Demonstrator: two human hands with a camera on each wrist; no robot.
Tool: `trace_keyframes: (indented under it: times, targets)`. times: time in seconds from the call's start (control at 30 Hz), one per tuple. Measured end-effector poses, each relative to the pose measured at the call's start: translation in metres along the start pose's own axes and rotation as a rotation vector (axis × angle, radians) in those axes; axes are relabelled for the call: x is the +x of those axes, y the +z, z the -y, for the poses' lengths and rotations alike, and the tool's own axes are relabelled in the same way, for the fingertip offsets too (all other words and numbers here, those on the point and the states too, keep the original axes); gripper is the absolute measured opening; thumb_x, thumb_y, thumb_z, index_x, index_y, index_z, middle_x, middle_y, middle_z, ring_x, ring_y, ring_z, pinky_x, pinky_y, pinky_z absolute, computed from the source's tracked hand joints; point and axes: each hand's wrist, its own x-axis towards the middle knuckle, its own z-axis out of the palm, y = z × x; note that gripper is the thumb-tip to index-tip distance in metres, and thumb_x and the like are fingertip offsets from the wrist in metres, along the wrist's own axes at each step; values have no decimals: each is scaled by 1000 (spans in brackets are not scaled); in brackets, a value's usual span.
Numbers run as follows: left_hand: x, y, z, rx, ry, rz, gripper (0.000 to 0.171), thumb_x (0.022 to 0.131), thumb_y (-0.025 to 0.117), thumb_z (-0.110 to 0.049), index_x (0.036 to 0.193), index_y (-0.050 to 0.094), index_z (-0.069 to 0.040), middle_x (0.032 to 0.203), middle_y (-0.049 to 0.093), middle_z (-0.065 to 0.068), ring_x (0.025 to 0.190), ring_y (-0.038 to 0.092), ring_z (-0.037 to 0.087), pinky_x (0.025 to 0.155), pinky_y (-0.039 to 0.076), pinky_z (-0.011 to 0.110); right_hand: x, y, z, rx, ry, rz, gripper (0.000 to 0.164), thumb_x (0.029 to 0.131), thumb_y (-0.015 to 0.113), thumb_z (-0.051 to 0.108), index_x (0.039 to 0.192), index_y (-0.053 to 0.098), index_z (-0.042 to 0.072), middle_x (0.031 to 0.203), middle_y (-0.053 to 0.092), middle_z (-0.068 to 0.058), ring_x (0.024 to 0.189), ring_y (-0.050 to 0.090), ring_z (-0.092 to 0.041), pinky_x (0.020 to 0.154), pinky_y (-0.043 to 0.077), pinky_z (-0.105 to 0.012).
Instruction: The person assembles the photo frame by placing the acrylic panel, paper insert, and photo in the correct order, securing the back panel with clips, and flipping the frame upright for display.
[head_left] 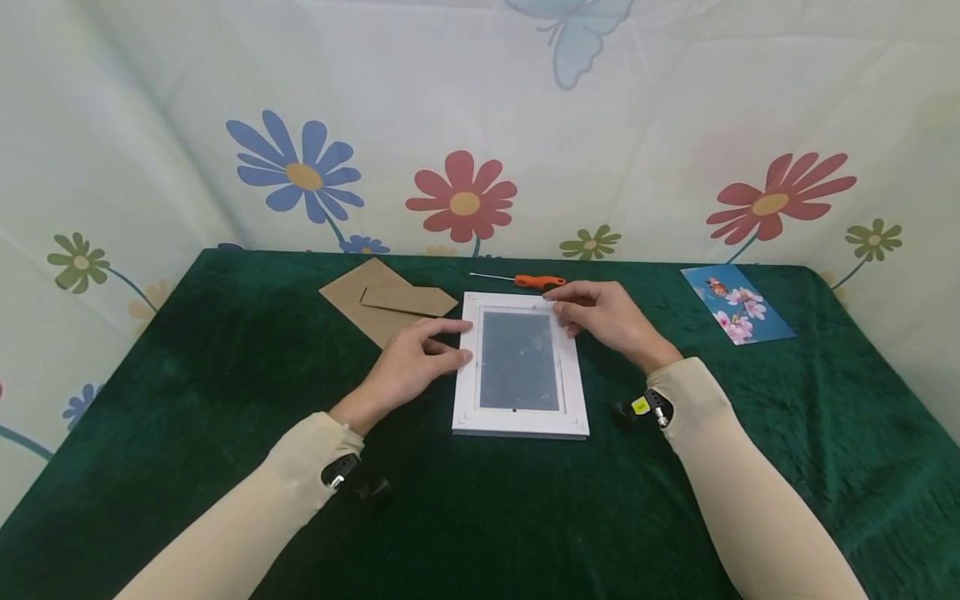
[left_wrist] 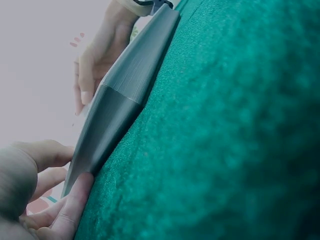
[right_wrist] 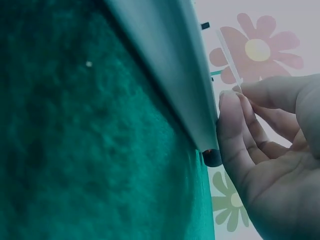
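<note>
A white photo frame (head_left: 572,392) lies on the green cloth, its bluish window (head_left: 517,367) upward. My left hand (head_left: 408,367) holds the frame's left edge, with thumb and fingers against the side and rim. In the left wrist view, the thumb (left_wrist: 79,192) presses low on the frame's side. My right hand (head_left: 607,317) is at the frame's top right corner. Seen edge-on in the right wrist view, a thin clear sheet (right_wrist: 229,60) is pinched between its thumb and fingers, above the frame's face. Small dark tabs (right_wrist: 205,25) stick up from the frame.
A brown backing board (head_left: 367,292) with a fold-out stand lies behind my left hand. An orange-handled screwdriver (head_left: 536,282) lies beyond the frame. At the far right is a blue picture card (head_left: 738,304) with pink blossoms. A flowered curtain (head_left: 637,167) hangs behind the table.
</note>
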Motion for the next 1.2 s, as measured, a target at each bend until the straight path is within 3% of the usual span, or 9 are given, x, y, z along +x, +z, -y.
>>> trace_keyframes:
  times: [0.47, 0.97, 1.2]
  targets:
    - [0, 0, -2, 13, 1, -3, 48, 100, 76, -25, 146, 65, -17, 135, 62, 13, 102, 72, 25, 83, 61, 40, 1, 5, 2, -17, -1, -39, 28, 107, 66, 14, 134, 68, 7, 109, 68, -15, 88, 66, -30, 84, 57, -37]
    - [0, -1, -2, 15, -1, -5, 48, 100, 77, -24, 146, 65, -16, 134, 63, 13, 102, 73, 25, 83, 61, 40, 1, 7, -1, -25, 0, -46, 32, 105, 68, 18, 136, 69, 9, 128, 68, -12, 102, 65, -32, 88, 60, -39]
    - [0, -1, -2, 18, 4, -4, 48, 100, 76, -25, 146, 65, -16, 134, 63, 13, 102, 72, 25, 83, 60, 40, 2, 8, -1, -25, 13, -51, 30, 106, 68, 18, 134, 70, 8, 121, 69, -14, 98, 64, -31, 84, 58, -36]
